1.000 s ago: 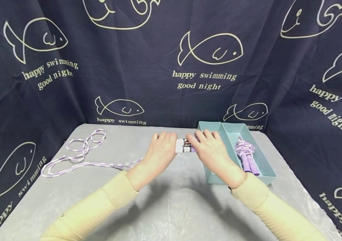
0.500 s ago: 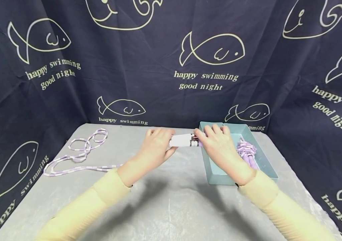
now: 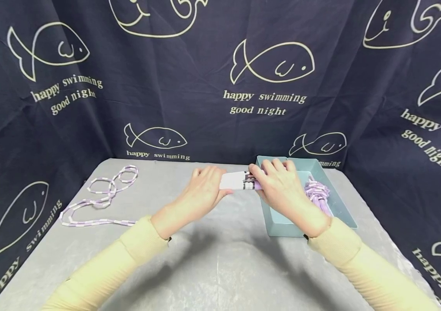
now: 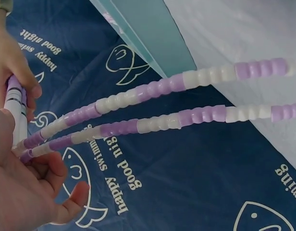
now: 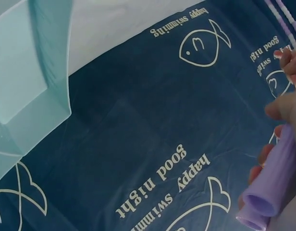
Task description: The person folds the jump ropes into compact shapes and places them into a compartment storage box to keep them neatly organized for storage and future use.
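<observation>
My left hand and right hand hold a purple-and-white beaded jump rope above the table. Its two handles lie side by side between the hands, with the white ends toward the left. The right hand grips the purple grips, whose hollow ends show in the right wrist view. At the white ends, the left hand holds the handles where the two beaded strands come out. These strands run down to the table, where the rope lies in loose loops at the left.
A teal divided box stands at the right, beneath and beside my right hand. In its right compartment lies another bundled purple jump rope. A dark fish-printed curtain hangs behind the grey-covered table.
Both hands have moved slightly apart, the left one leftward and the right one rightward. More of the white handle ends shows between them. The rope's loops on the table are nearly unmoved.
</observation>
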A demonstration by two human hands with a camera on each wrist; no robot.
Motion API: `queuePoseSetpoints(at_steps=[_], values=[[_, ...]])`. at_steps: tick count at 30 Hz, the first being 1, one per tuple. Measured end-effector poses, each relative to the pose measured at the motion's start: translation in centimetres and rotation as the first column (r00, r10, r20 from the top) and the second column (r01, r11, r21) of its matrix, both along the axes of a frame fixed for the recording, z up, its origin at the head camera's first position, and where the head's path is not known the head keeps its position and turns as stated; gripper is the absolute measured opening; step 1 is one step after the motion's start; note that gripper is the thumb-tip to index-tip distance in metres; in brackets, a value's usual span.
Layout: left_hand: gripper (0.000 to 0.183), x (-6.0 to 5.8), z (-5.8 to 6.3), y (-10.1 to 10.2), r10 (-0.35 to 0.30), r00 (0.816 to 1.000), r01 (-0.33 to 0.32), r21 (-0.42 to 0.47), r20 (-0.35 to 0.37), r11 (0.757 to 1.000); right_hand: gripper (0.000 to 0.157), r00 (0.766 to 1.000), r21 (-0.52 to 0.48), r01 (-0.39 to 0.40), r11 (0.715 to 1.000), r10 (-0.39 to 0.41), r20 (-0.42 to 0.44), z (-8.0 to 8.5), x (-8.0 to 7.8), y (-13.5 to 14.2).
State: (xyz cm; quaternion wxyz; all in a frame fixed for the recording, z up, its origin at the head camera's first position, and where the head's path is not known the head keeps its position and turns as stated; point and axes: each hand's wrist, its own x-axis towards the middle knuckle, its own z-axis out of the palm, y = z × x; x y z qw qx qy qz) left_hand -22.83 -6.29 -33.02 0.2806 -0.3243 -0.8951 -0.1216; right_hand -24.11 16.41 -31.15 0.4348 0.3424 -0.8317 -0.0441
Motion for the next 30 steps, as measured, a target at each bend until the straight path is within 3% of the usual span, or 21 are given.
queuePoseSetpoints(at_steps=[4, 10, 19, 24, 30], values=[[0.042, 0.0, 0.0, -0.1, 0.022, 1.0, -0.022, 0.004, -0.005, 1.0, 0.028, 1.0, 0.015, 0.018, 1.0, -0.018, -0.014, 0.0, 0.0, -0.3], [0.042, 0.1, 0.0, -0.2, 0.02, 1.0, -0.019, 0.022, -0.01, 1.0, 0.006, 0.998, 0.043, 0.035, 0.998, -0.033, -0.045, 0.2, -0.2, -0.5], [0.067, 0.0, 0.2, -2.2, -0.025, 0.995, 0.012, 0.143, 0.093, 0.99, 0.018, 0.998, 0.027, 0.027, 0.999, -0.025, -0.062, 0.5, -0.5, 0.4], [0.068, 0.0, -1.2, -4.1, 0.006, 0.986, -0.028, 0.135, 0.165, 0.99, 0.009, 0.998, -0.008, 0.041, 0.999, -0.041, -0.053, 1.1, -0.8, 1.4], [0.06, 0.0, -4.6, -6.1, 0.051, 0.958, -0.071, 0.061, 0.281, 0.996, 0.012, 0.994, -0.037, 0.088, 0.995, -0.09, -0.063, 1.9, -1.3, 2.6]])
